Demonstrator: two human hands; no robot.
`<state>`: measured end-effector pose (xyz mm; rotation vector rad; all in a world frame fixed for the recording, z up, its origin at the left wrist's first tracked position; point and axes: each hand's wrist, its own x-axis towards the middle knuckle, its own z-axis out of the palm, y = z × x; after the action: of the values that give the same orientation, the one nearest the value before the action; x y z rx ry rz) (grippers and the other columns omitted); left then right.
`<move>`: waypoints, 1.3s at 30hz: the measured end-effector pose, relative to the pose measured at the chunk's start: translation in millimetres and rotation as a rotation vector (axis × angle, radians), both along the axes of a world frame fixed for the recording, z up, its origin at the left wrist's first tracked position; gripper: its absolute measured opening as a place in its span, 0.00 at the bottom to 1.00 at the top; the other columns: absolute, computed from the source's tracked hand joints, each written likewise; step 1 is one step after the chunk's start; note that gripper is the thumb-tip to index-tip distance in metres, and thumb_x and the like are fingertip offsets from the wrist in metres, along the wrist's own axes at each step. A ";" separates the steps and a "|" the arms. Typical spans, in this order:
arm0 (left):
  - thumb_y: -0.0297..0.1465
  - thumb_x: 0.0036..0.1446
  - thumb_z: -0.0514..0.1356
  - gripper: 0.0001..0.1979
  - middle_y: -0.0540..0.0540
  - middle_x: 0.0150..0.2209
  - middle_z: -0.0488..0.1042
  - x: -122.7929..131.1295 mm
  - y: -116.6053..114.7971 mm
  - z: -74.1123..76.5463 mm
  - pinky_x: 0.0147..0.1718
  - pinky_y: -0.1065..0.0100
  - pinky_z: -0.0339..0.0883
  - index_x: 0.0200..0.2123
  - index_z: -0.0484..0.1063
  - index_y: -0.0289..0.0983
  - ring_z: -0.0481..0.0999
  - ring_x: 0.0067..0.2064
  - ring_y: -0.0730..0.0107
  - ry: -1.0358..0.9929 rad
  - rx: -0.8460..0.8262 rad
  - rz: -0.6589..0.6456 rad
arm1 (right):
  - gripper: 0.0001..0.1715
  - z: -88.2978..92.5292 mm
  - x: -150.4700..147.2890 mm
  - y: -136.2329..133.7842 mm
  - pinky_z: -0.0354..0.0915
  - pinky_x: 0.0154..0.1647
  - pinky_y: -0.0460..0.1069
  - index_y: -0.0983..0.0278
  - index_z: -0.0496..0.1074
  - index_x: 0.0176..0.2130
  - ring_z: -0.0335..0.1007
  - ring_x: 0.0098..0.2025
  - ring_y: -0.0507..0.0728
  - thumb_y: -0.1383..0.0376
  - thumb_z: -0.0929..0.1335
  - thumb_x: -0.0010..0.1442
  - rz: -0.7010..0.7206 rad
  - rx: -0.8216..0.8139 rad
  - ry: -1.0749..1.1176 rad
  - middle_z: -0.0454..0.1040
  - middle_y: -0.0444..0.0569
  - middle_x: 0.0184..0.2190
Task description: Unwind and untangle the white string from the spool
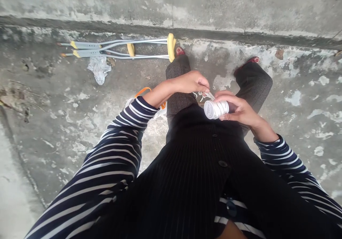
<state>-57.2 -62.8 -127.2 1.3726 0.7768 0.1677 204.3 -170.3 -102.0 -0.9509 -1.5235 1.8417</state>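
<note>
My right hand (pixel 240 110) is wrapped round a white spool (pixel 213 110), a short cylinder with printing on its round end and thin dark lines across its side. Above my lap, my left hand (pixel 191 82) is closed, thumb and fingers pinching a narrow white strip (pixel 210 96) beside the spool. The strip reaches toward my right fingertips; whether it joins the spool is hard to see. Some small white bits (pixel 199 96) show below my left fingers, too small to name.
A pair of crutches (pixel 117 50) with yellow pads lies on the concrete floor (pixel 64 125) by my left foot. Near them is a crumpled clear plastic bag (pixel 99 69). A white bag with an orange handle (pixel 143 91) is partly hidden behind my left forearm. A concrete ledge (pixel 171 30) runs ahead.
</note>
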 end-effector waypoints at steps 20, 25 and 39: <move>0.46 0.46 0.77 0.22 0.45 0.18 0.73 32.6 -35.1 -54.4 0.25 0.72 0.64 0.23 0.81 0.32 0.72 0.22 0.74 -0.158 -0.590 -0.209 | 0.28 3.3 -2.5 -17.6 0.69 0.69 0.62 0.50 0.78 0.58 0.65 0.71 0.67 0.58 0.80 0.59 -0.065 0.025 -0.026 0.69 0.48 0.68; 0.40 0.41 0.79 0.18 0.48 0.17 0.71 32.7 -52.3 -60.9 0.22 0.72 0.64 0.21 0.79 0.33 0.69 0.21 0.76 -0.193 -0.676 -0.081 | 0.29 2.9 -7.2 -18.7 0.77 0.57 0.57 0.52 0.79 0.56 0.74 0.62 0.64 0.59 0.82 0.56 -0.130 -0.084 0.007 0.75 0.47 0.62; 0.39 0.56 0.73 0.13 0.41 0.49 0.85 48.1 -28.8 -80.0 0.61 0.54 0.72 0.40 0.85 0.37 0.83 0.55 0.54 -0.168 0.136 0.301 | 0.35 -1.0 0.2 -5.3 0.75 0.25 0.48 0.53 0.77 0.53 0.75 0.40 0.56 0.56 0.85 0.48 -0.478 -0.117 0.020 0.75 0.47 0.50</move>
<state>-9.1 -91.6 -207.2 1.3432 0.8389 0.5742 204.5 -175.7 -103.0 -1.2234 -1.0645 1.5958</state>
